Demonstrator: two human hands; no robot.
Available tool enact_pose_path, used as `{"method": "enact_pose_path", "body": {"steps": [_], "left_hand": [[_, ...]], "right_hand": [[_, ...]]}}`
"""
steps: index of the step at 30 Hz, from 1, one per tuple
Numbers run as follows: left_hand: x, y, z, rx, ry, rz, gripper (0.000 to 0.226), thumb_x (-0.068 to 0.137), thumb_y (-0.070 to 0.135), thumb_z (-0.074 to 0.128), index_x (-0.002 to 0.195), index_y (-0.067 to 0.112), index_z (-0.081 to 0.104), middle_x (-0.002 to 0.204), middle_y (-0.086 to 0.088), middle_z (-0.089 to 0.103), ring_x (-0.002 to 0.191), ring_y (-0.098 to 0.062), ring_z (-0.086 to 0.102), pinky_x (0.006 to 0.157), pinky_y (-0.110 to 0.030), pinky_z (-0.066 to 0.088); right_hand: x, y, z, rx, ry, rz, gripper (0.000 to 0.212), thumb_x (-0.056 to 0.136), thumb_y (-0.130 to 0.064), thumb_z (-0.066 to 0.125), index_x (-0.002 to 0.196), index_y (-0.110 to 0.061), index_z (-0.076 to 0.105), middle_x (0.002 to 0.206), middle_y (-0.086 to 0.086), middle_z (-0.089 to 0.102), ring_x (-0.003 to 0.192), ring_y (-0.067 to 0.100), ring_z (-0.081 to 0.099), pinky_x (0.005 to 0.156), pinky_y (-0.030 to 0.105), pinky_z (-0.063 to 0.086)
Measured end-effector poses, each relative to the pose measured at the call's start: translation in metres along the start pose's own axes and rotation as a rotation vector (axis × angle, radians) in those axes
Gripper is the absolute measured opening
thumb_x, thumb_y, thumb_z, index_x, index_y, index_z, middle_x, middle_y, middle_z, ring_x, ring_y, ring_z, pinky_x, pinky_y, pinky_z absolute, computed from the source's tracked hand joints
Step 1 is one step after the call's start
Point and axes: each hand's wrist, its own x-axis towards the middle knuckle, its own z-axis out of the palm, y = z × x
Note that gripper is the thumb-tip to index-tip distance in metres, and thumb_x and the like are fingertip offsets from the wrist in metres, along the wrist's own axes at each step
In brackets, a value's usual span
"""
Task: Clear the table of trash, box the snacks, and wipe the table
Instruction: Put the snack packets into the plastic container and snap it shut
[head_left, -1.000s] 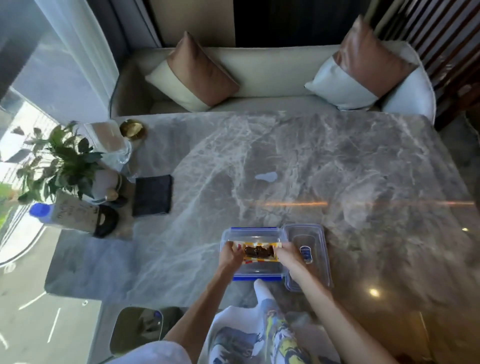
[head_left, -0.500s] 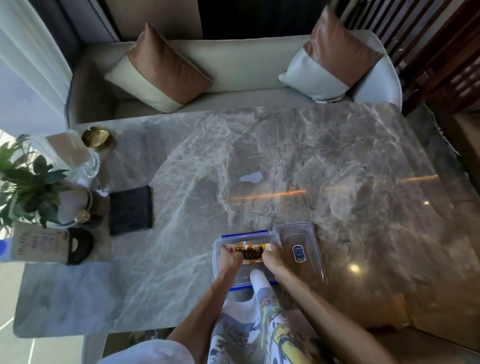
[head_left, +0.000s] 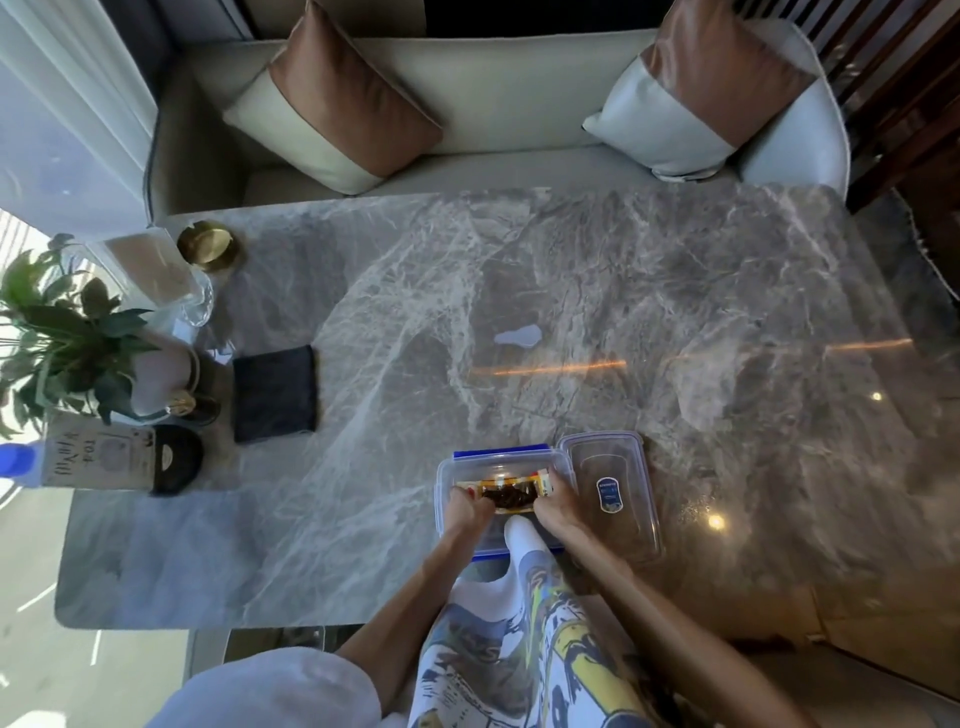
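A clear plastic box (head_left: 467, 460) with blue clips stands near the front edge of the grey marble table (head_left: 545, 291). Inside it lies a snack packet (head_left: 511, 492), yellow-edged with dark contents. My left hand (head_left: 462, 512) grips the packet's left end and my right hand (head_left: 558, 506) grips its right end, both down in the box. The box's clear lid (head_left: 613, 493), with a blue label, lies flat just right of the box. A small pale scrap or smear (head_left: 519, 336) sits mid-table. A folded dark cloth (head_left: 274, 394) lies to the left.
At the table's left end stand a potted plant (head_left: 62, 338), a clear tissue holder (head_left: 150, 270), a gold dish (head_left: 208, 245), a bottle with a blue cap (head_left: 21, 464) and a black round object (head_left: 174, 460). A sofa with two cushions (head_left: 337, 98) runs behind.
Both hands have stayed on the packet inside the box, with the packet sitting lower in it. The camera view shifted slightly; nothing else on the table moved.
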Motion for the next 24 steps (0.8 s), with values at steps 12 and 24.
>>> {"method": "enact_pose_path", "body": {"steps": [12, 24], "left_hand": [[-0.017, 0.024, -0.002, 0.244, 0.058, 0.087, 0.034, 0.082, 0.011, 0.046, 0.113, -0.001, 0.054, 0.103, -0.020, 0.066, 0.092, -0.032, 0.062, 0.075, -0.037, 0.048], [0.001, 0.143, 0.125, 1.028, -0.227, 0.525, 0.049, 0.088, 0.008, 0.051, 0.136, 0.000, 0.047, 0.141, -0.024, 0.049, 0.131, -0.036, 0.049, 0.109, -0.038, 0.041]], "right_hand": [[-0.017, 0.008, -0.017, 0.320, -0.034, -0.165, 0.038, 0.096, 0.002, 0.044, 0.132, -0.007, 0.053, 0.122, 0.006, 0.056, 0.121, 0.020, 0.050, 0.100, 0.021, 0.038], [-0.038, 0.142, -0.075, 0.304, 0.142, 0.408, 0.025, 0.094, -0.022, 0.054, 0.095, -0.003, 0.069, 0.096, 0.023, 0.070, 0.085, 0.028, 0.065, 0.077, 0.036, 0.050]]}}
